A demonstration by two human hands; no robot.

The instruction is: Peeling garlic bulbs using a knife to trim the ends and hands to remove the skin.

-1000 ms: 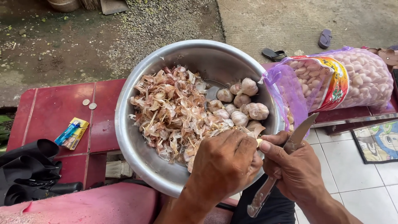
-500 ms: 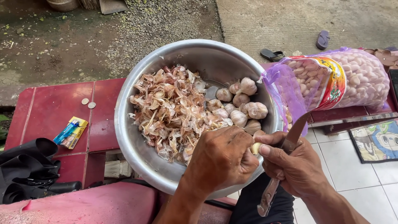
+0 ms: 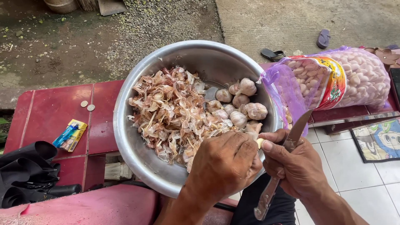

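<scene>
Little is changed since the earlier frames — only the worn steel knife (image 3: 283, 164) is tilted slightly more upright. It is gripped by the right hand (image 3: 298, 166), while a pale garlic clove (image 3: 260, 143) is pinched by the left hand (image 3: 225, 164) over the rim of the round metal bowl (image 3: 137, 162) — papery skins (image 3: 171, 112) are heaped inside.
</scene>
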